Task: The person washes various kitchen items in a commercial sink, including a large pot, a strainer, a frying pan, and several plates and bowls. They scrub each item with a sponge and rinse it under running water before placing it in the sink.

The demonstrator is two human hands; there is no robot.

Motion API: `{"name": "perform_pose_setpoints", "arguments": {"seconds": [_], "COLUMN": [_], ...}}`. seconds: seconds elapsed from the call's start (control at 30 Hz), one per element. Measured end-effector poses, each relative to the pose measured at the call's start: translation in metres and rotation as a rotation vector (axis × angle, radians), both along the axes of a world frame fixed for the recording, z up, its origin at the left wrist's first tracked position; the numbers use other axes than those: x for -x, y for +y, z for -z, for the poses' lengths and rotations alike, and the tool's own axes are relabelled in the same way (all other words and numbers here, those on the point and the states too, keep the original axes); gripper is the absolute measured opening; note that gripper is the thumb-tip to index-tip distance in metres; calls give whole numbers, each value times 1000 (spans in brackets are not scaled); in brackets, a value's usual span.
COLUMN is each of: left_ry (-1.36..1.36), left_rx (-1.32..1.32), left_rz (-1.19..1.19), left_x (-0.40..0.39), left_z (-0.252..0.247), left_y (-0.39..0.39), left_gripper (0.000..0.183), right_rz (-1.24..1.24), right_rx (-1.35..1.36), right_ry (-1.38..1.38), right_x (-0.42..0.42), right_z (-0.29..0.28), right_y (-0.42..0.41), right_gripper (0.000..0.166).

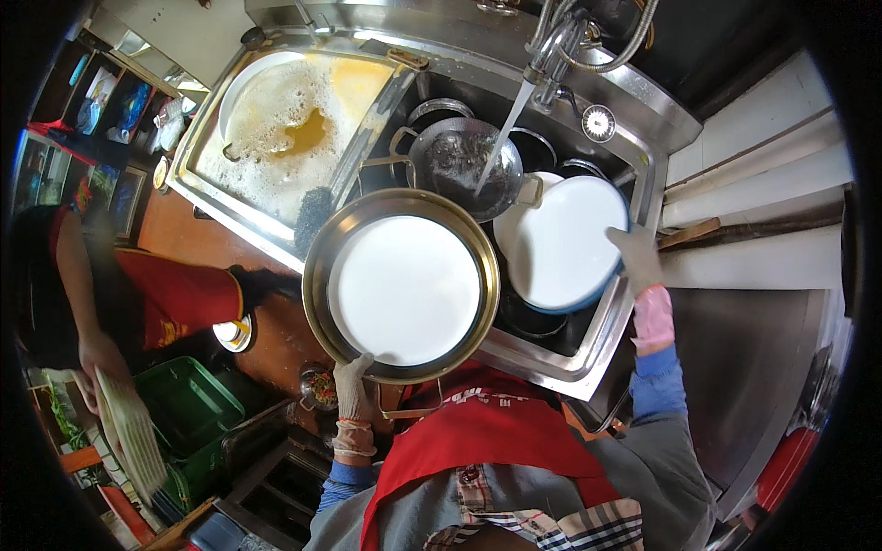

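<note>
My left hand (353, 389), in a pale glove, grips the near rim of a wide two-handled metal pan (313, 303). A round white plate (405, 289) lies inside that pan. With my gloved right hand (635, 258) I hold the right edge of a white plate with a blue outer side (572, 241), tilted over the right sink basin. Another white plate (506, 224) shows partly behind it. Water runs from the faucet (541, 62) into a small two-handled metal wok (465, 162) in that basin. Several dark pans (534, 148) lie around the wok, partly hidden.
Foamy yellowish water (275, 151) fills the left basin, with a large white dish (231, 100) partly submerged. A black scouring pad (313, 217) rests at the basin's near corner. At the left another person's hand (103, 358) holds a pale ribbed item beside a green tub (189, 403).
</note>
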State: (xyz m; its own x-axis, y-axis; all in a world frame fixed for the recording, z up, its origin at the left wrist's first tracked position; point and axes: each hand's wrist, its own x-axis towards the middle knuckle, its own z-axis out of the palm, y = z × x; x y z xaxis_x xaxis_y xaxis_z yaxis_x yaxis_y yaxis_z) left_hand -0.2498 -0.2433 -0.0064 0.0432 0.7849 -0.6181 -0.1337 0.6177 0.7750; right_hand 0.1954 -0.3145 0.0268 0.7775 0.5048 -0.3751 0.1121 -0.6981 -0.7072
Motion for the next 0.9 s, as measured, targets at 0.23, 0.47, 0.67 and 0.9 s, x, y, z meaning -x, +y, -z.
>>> {"name": "perform_pose_setpoints", "arguments": {"seconds": [0.23, 0.47, 0.67, 0.9], "left_ry": [-136, -271, -116, -175], "left_rx": [-101, -39, -96, 4], "left_rz": [-4, 3, -46, -97], "left_x": [-11, -6, 5, -2], "left_z": [-9, 12, 25, 22], "left_y": [-6, -11, -15, -17], "left_gripper": [29, 45, 56, 55], "right_rz": [35, -270, -553, -777], "right_rx": [-405, -382, -98, -69], "right_ry": [-40, 278, 236, -172], "right_x": [24, 77, 136, 158], "right_z": [-114, -30, -4, 26], "right_y": [-24, 53, 105, 98], "right_gripper": [31, 44, 47, 44]}}
